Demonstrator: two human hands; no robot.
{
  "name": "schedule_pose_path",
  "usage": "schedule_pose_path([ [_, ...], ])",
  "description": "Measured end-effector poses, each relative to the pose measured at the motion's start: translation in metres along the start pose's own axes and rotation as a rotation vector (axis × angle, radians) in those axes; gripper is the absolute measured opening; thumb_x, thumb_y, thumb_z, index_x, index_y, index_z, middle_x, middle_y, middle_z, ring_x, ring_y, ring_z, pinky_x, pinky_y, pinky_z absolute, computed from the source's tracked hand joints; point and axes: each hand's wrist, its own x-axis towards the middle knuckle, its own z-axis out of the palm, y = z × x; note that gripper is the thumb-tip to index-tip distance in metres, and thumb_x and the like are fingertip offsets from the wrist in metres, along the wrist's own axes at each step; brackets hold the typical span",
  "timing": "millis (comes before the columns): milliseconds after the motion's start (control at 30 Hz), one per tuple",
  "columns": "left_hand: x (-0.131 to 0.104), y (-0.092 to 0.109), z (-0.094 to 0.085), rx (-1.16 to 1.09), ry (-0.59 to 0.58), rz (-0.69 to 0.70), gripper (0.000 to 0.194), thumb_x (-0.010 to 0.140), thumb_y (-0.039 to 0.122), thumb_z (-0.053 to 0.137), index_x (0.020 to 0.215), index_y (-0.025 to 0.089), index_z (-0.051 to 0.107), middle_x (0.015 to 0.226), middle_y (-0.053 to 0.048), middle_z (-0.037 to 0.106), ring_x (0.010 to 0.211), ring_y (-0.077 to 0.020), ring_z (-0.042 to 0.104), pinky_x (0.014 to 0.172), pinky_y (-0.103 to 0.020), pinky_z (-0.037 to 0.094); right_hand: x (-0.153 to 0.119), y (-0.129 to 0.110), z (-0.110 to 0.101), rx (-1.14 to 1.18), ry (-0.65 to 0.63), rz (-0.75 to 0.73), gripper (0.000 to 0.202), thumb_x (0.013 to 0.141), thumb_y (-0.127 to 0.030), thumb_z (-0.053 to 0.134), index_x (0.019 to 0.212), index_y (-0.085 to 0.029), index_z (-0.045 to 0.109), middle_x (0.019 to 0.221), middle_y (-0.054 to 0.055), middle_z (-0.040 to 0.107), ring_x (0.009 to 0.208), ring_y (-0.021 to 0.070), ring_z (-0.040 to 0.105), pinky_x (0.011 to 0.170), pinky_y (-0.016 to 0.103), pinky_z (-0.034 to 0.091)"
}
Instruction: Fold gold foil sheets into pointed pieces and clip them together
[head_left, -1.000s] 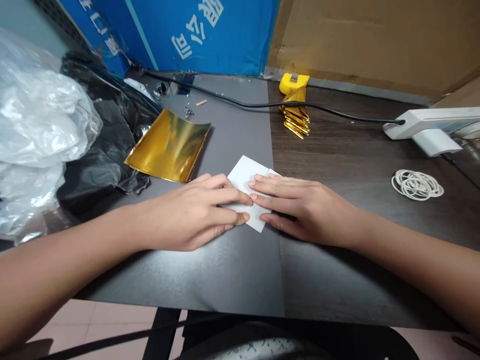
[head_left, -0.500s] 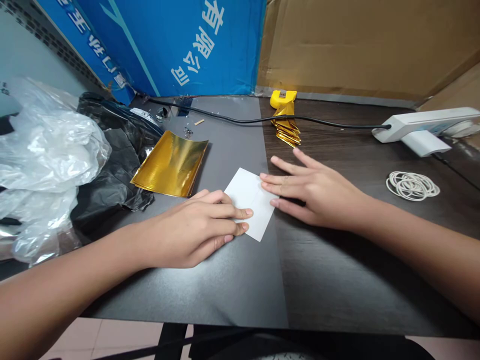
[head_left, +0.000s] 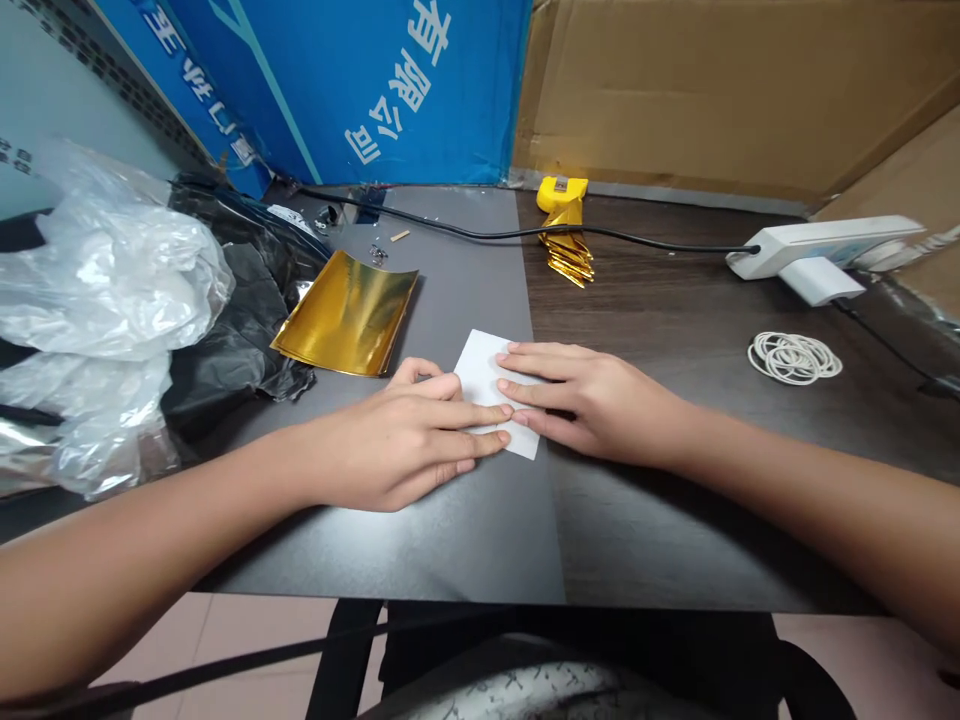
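Seen from the wearer's own height, a single head-worn camera looks forward and down across the bench (head_left: 645, 540) at close range, with the left hand (head_left: 405, 440) and right hand (head_left: 615, 400) near mid-frame and the forearms (head_left: 150, 560) running in from either side. The wide view stretches from patterned cloth (head_left: 517, 690) and floor tiles (head_left: 247, 640) below the bench's near edge to the blue panel (head_left: 337, 60) and brown cardboard (head_left: 675, 90) behind it — plastic bags (head_left: 135, 280) at left, a power strip (head_left: 840, 240) at right.

White paper (head_left: 480, 362), metallic-gold sheets (head_left: 349, 315) and a yellow tape measure (head_left: 552, 193) greet me remotely against a grey and brown wood-grain desk (head_left: 637, 540) and a blue, white-lettered box (head_left: 322, 60).
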Motion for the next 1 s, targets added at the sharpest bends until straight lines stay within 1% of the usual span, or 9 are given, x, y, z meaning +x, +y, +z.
schedule_pose_path([
  [67, -0.001, -0.003, 0.000, -0.007, 0.052, 0.009, 0.031, 0.106, 0.025, 0.047, 0.129, 0.017, 0.065, 0.134, -0.008, 0.068, 0.103, -0.0211, 0.057, 0.091, -0.042, 0.035, 0.000, 0.009, 0.000, 0.067, -0.012, -0.058, 0.033, 0.102, -0.026, 0.056, 0.126, -0.009, 0.071, 0.140, 0.018, 0.062, 0.138, 0.0295, 0.054, 0.112, 0.047, 0.051],
  [133, -0.002, -0.011, -0.001, -0.009, 0.093, 0.006, 0.028, 0.104, 0.024, 0.052, 0.126, 0.018, 0.067, 0.129, -0.007, 0.070, 0.114, -0.0235, 0.056, 0.093, -0.041, 0.040, 0.001, 0.016, -0.003, 0.041, -0.038, -0.061, 0.031, 0.103, -0.030, 0.056, 0.126, -0.017, 0.072, 0.140, 0.016, 0.061, 0.140, 0.0314, 0.050, 0.109, 0.053, 0.049],
  [200, -0.004, -0.020, -0.002, -0.054, 0.077, -0.026, 0.029, 0.104, 0.026, 0.053, 0.128, 0.017, 0.067, 0.130, -0.009, 0.068, 0.119, -0.0228, 0.055, 0.100, -0.040, 0.045, 0.003, 0.019, -0.006, 0.000, -0.066, -0.047, 0.030, 0.103, -0.033, 0.055, 0.124, -0.022, 0.073, 0.133, 0.014, 0.064, 0.131, 0.0328, 0.052, 0.102, 0.058, 0.049],
  [300, -0.006, -0.030, -0.002, -0.088, 0.048, -0.032, 0.031, 0.103, 0.034, 0.057, 0.128, 0.018, 0.068, 0.131, -0.012, 0.067, 0.119, -0.0224, 0.058, 0.103, -0.040, 0.046, 0.004, 0.019, -0.007, 0.055, -0.079, -0.059, 0.031, 0.104, -0.031, 0.052, 0.126, -0.020, 0.072, 0.125, 0.014, 0.066, 0.116, 0.0268, 0.058, 0.095, 0.049, 0.053],
  [367, -0.005, -0.032, -0.001, -0.103, 0.053, -0.037, 0.033, 0.101, 0.037, 0.061, 0.127, 0.019, 0.068, 0.128, -0.011, 0.068, 0.114, -0.0215, 0.059, 0.101, -0.038, 0.048, 0.003, 0.019, -0.004, 0.097, -0.034, -0.084, 0.030, 0.104, -0.028, 0.052, 0.123, -0.019, 0.073, 0.124, 0.014, 0.067, 0.114, 0.0235, 0.061, 0.093, 0.042, 0.055],
  [467, -0.003, -0.032, 0.000, -0.095, 0.093, -0.021, 0.032, 0.099, 0.038, 0.064, 0.124, 0.018, 0.069, 0.120, -0.010, 0.071, 0.108, -0.0206, 0.062, 0.096, -0.036, 0.050, 0.002, 0.019, -0.001, 0.079, 0.013, -0.112, 0.026, 0.104, -0.026, 0.053, 0.112, -0.019, 0.076, 0.119, 0.011, 0.070, 0.116, 0.0229, 0.065, 0.096, 0.040, 0.057],
  [667, 0.001, -0.030, -0.002, -0.122, 0.116, 0.031, 0.023, 0.101, 0.022, 0.060, 0.122, 0.018, 0.067, 0.114, -0.009, 0.073, 0.106, -0.0189, 0.064, 0.092, -0.033, 0.053, 0.005, 0.013, -0.004, 0.055, 0.020, -0.128, 0.024, 0.102, -0.026, 0.055, 0.104, -0.016, 0.077, 0.110, 0.009, 0.073, 0.116, 0.0257, 0.068, 0.097, 0.039, 0.058],
  [767, 0.000, -0.029, -0.007, -0.156, 0.076, 0.046, 0.031, 0.100, 0.012, 0.051, 0.126, 0.022, 0.066, 0.117, -0.009, 0.072, 0.111, -0.0184, 0.064, 0.096, -0.035, 0.053, 0.005, 0.011, -0.004, 0.052, 0.012, -0.114, 0.025, 0.102, -0.028, 0.056, 0.104, -0.015, 0.077, 0.111, 0.009, 0.073, 0.116, 0.0266, 0.069, 0.096, 0.039, 0.058],
  [1000, 0.003, -0.024, -0.005, -0.112, 0.149, 0.059, 0.024, 0.098, 0.008, 0.054, 0.113, 0.019, 0.068, 0.106, -0.008, 0.072, 0.103, -0.0187, 0.064, 0.092, -0.034, 0.052, 0.005, 0.007, -0.003, 0.029, -0.009, -0.079, 0.025, 0.102, -0.030, 0.054, 0.106, -0.017, 0.076, 0.115, 0.009, 0.071, 0.103, 0.0245, 0.072, 0.087, 0.039, 0.058],
])
